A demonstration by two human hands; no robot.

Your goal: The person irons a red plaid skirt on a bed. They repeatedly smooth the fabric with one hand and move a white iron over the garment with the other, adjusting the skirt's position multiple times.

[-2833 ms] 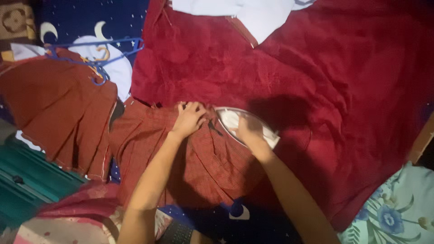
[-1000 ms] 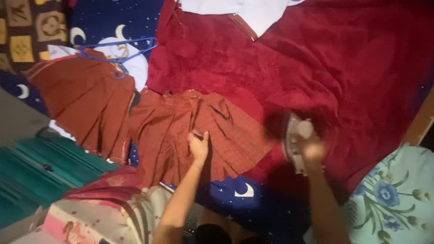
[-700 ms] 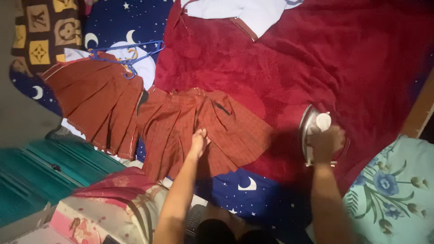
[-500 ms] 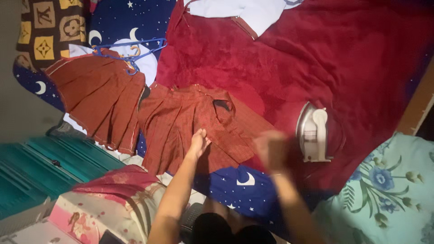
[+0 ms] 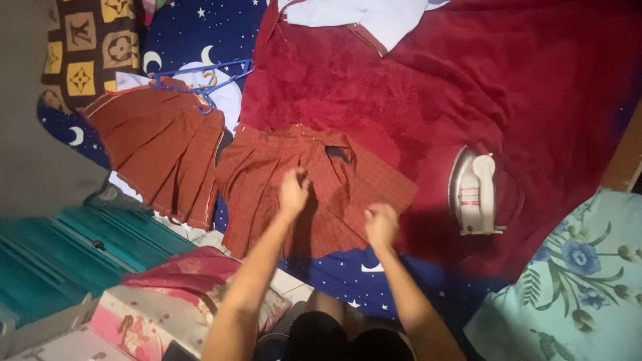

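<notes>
A red pleated plaid skirt (image 5: 267, 180) lies spread on a dark red blanket (image 5: 468, 87). My left hand (image 5: 293, 192) rests on the middle of the skirt with fingers curled on the fabric. My right hand (image 5: 381, 224) is on the skirt's lower right edge, fingers closed around the cloth. A white clothes iron (image 5: 473, 192) stands on the blanket to the right of the skirt, away from both hands.
A second red pleated skirt (image 5: 157, 150) on a blue hanger (image 5: 207, 77) lies to the left. White garment (image 5: 361, 17) at the top. Navy star-and-moon sheet (image 5: 194, 30), floral pillow (image 5: 568, 281) at lower right, teal mat (image 5: 60, 254) at lower left.
My right hand carried the iron to the right, set it down on the blanket and came back to the skirt's edge. My left hand stayed on the skirt.
</notes>
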